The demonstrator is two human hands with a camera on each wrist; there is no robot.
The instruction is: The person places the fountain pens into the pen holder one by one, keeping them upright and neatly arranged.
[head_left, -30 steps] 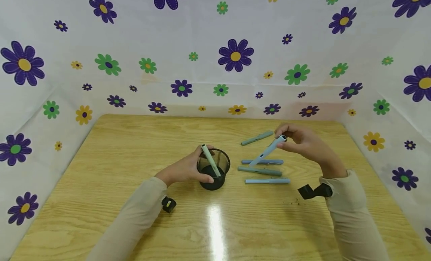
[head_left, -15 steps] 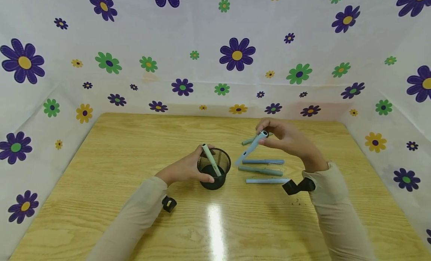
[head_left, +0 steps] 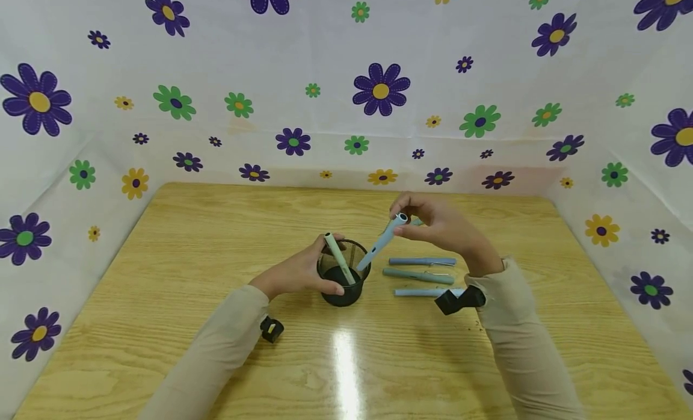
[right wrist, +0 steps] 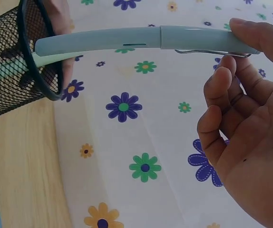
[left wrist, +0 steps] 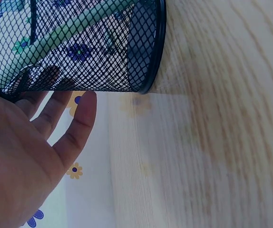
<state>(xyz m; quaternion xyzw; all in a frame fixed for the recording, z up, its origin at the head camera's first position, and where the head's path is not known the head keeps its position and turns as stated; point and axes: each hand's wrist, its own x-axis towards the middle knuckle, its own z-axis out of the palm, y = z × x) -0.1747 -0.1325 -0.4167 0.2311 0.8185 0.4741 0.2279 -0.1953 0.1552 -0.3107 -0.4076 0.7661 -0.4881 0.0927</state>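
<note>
A black mesh pen cup [head_left: 346, 296] stands on the wooden table, and my left hand [head_left: 296, 272] grips it by the side, thumb near the front rim. Inside leans a pale green pen [head_left: 338, 259]. Between thumb and fingertips, my right hand [head_left: 445, 228] pinches a light blue pen [head_left: 381, 244] near its clip end. That pen slants down to the left, its lower end overlapping the cup's right rim in the head view. The right wrist view puts the tip of the light blue pen [right wrist: 98, 40] right at the cup's mouth [right wrist: 55, 92].
Right of the cup lie a blue pen [head_left: 417, 261], a grey-green pen [head_left: 419, 275] and another light blue pen [head_left: 414, 292], partly behind the right wrist's black mount [head_left: 460, 299]. Behind the right hand, a further green pen [head_left: 417, 222] is mostly hidden. A flowered cloth [head_left: 325, 113] backs the table.
My right hand has moved left with the light blue pen, from above the lying pens to the cup's right rim. The left hand and the cup have stayed in place.
</note>
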